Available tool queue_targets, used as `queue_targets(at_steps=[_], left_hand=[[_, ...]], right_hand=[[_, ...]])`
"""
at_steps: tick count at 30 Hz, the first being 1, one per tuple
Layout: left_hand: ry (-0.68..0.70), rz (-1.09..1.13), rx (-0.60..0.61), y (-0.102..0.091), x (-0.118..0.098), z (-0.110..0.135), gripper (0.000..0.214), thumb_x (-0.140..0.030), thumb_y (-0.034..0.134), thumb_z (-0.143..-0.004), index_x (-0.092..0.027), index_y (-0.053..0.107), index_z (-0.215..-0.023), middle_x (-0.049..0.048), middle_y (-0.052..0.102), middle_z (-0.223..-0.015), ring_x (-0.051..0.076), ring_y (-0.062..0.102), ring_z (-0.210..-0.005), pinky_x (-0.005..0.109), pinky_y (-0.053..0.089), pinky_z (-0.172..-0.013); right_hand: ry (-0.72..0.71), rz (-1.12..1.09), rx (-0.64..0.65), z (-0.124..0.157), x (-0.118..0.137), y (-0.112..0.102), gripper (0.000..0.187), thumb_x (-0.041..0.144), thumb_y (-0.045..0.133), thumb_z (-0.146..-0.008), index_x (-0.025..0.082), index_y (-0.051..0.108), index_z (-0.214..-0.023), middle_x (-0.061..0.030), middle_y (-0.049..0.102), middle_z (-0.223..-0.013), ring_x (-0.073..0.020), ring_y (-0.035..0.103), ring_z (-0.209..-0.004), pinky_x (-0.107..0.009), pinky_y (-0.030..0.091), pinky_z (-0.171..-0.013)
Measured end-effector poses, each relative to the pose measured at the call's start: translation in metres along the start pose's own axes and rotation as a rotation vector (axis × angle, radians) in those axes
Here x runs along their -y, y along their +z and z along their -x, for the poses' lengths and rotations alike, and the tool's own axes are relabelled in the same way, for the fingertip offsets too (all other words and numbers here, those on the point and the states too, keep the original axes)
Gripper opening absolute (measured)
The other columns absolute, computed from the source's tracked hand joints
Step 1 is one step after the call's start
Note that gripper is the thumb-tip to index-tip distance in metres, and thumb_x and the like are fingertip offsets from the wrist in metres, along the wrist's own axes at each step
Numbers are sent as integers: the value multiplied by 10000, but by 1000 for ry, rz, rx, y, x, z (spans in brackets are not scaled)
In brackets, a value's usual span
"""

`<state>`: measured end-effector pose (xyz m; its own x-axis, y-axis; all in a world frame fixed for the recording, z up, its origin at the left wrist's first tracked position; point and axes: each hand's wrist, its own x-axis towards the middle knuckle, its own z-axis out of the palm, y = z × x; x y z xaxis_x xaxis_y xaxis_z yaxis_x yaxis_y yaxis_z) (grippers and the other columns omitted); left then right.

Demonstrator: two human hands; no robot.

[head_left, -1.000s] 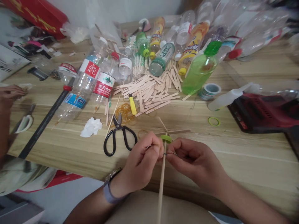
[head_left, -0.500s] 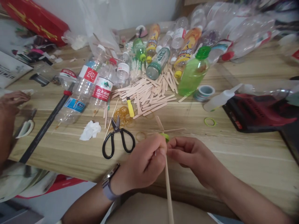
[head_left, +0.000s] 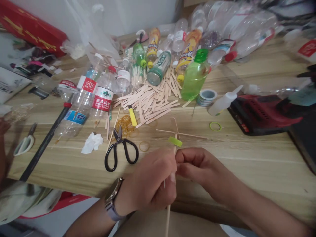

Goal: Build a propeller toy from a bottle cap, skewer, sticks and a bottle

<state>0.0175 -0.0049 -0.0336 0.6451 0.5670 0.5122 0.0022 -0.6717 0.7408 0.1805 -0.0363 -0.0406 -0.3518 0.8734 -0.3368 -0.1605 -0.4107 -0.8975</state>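
My left hand [head_left: 150, 184], a watch on its wrist, is closed in a fist around a long thin wooden stick [head_left: 168, 219]. The stick runs from my lap up past the fist. Just beyond the knuckles, a bright green plastic band [head_left: 175, 141] sits on it, and thin wooden strips [head_left: 194, 134] cross at its far end. My right hand [head_left: 197, 164] is pinched closed against the left fingers; whatever lies between its fingertips is hidden. A thin white bit shows beside the left thumb. Black-handled scissors [head_left: 118, 148] lie left of my hands.
Wooden craft sticks [head_left: 148, 102] lie heaped ahead, with rubber bands [head_left: 125, 123] and a yellow-handled tool [head_left: 132, 117] nearby. Bottles, including a green one [head_left: 195, 79], stand behind. A red and black power tool [head_left: 264, 113] lies right. Another person's hand [head_left: 3, 126] is at the left edge.
The green band now shows fully, farther beyond my left fist, and the crossed strips are plainer. The other person's hand has drawn toward the left edge. The whole view has shifted slightly.
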Motion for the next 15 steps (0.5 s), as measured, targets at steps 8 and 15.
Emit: queue_targets(at_steps=[8, 15], left_hand=[[-10, -14, -20, 1, -6, 1, 202, -37, 397, -796, -233, 349, -805, -41, 367, -677, 128, 375, -575, 281, 311, -525], [-23, 29, -12, 3, -9, 2, 224, -25, 412, -770, -234, 347, -812, -44, 358, -671, 128, 382, -568, 288, 302, -525]], right_hand=[[-96, 156, 85, 8, -3, 1, 356, 333, 486, -816, 192, 284, -560, 49, 232, -570, -83, 232, -545, -228, 212, -488], [-78, 48, 57, 12, -3, 8, 457, 345, 535, -808, 195, 214, -520, 57, 176, -513, -59, 167, -488, -212, 133, -425]])
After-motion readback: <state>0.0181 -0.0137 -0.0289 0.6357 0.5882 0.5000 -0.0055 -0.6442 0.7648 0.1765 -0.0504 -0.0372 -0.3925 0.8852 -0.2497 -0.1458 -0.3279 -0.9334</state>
